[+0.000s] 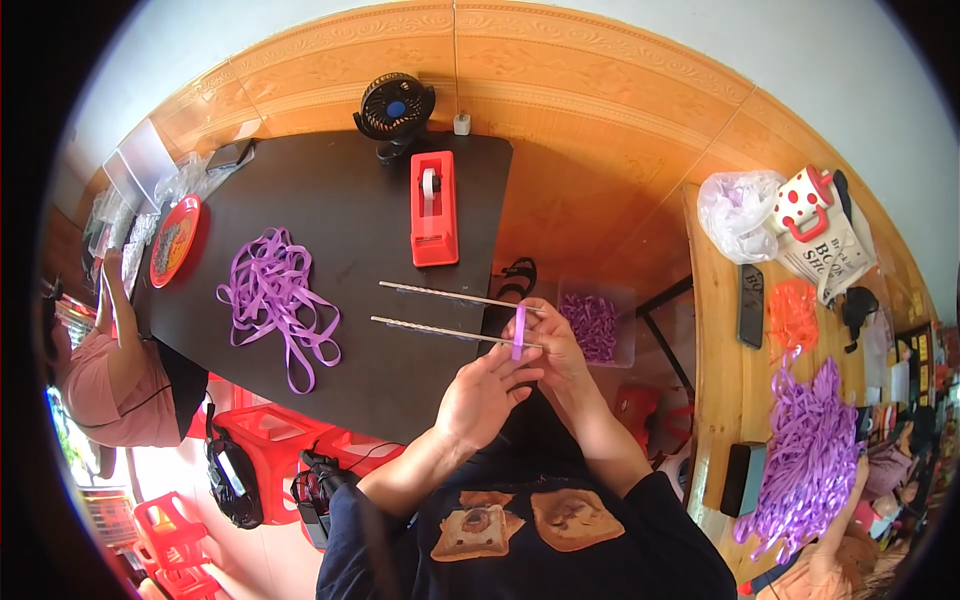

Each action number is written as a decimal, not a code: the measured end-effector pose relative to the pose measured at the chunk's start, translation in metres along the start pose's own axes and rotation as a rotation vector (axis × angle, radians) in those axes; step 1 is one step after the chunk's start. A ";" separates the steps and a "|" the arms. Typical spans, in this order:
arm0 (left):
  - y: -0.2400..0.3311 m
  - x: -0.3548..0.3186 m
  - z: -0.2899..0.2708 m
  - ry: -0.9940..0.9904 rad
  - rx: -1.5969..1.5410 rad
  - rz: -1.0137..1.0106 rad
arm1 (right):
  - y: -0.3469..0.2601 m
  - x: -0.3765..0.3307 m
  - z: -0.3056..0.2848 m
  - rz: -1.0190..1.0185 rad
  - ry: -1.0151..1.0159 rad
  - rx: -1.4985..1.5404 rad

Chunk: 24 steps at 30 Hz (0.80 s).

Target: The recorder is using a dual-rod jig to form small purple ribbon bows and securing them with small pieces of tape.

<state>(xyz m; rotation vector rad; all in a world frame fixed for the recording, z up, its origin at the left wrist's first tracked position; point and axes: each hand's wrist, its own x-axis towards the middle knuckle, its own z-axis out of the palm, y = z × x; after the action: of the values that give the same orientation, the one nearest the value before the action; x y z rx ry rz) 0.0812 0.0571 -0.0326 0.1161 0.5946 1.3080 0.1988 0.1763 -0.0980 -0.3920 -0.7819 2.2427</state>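
Observation:
My right hand (553,338) grips the near ends of two thin metal rods (440,311) that reach out over the black table (340,210), side by side. A short purple ribbon strip (518,330) is stretched across both rods right beside that hand. My left hand (484,393) sits just below, its fingertips pinching the lower end of the strip. A loose heap of purple ribbon (274,296) lies on the table, to the left of the rods.
A red tape dispenser (434,208) and a small black fan (395,108) stand at the table's far side. A clear box of purple pieces (596,325) sits right of my hands. Another person (110,370) sits at left. A wooden bench (722,380) holds more purple ribbon (808,450).

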 end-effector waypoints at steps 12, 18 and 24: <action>0.002 -0.001 0.007 0.032 0.005 -0.004 | -0.008 -0.004 0.010 -0.058 0.090 -0.115; 0.001 -0.001 0.007 0.043 0.027 -0.002 | -0.005 -0.006 -0.003 -0.127 0.108 -0.243; 0.001 -0.001 0.006 0.044 0.014 0.005 | -0.012 -0.015 -0.007 -0.113 0.195 -0.171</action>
<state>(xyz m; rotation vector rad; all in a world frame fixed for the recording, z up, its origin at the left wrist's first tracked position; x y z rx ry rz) 0.0828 0.0576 -0.0272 0.1007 0.6413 1.3139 0.2190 0.1754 -0.0951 -0.6223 -0.8721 2.0046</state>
